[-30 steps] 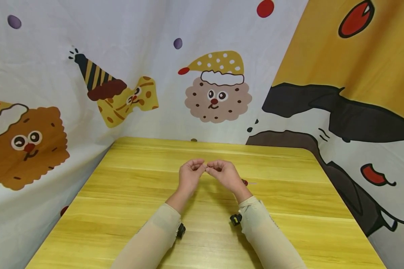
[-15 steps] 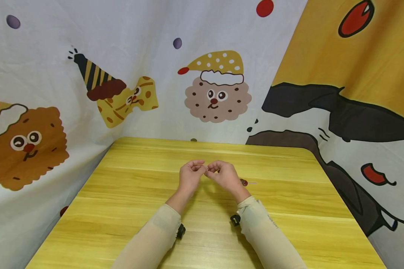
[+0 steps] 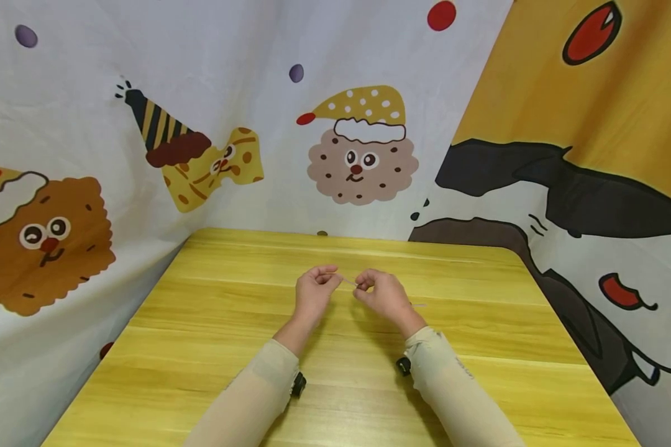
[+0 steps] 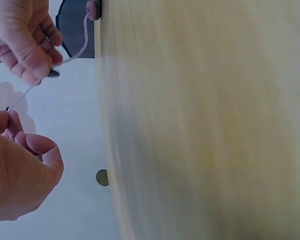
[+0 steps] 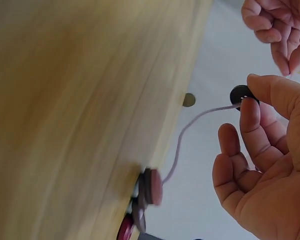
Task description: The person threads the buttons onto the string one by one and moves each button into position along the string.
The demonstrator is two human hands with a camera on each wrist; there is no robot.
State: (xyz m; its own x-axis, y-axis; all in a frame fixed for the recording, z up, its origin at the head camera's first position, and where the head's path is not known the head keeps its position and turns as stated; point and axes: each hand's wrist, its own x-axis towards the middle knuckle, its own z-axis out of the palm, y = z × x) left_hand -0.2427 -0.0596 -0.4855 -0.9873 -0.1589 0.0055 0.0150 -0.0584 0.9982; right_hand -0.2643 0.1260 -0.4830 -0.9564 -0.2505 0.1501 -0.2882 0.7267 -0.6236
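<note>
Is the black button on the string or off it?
On it. The string runs right up to the black button, pinched in the right hand.

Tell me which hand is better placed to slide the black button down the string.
Right, probably. The right hand already pinches the black button on the string, while the left hand only pinches the string's end, steadying it.

The head camera looks forward and down over the desk (image 3: 212,347) toward its far edge. Both wrist cameras sit close beside the hands, rolled sideways, sharing the thread (image 4: 70,57) and desk surface.
</note>
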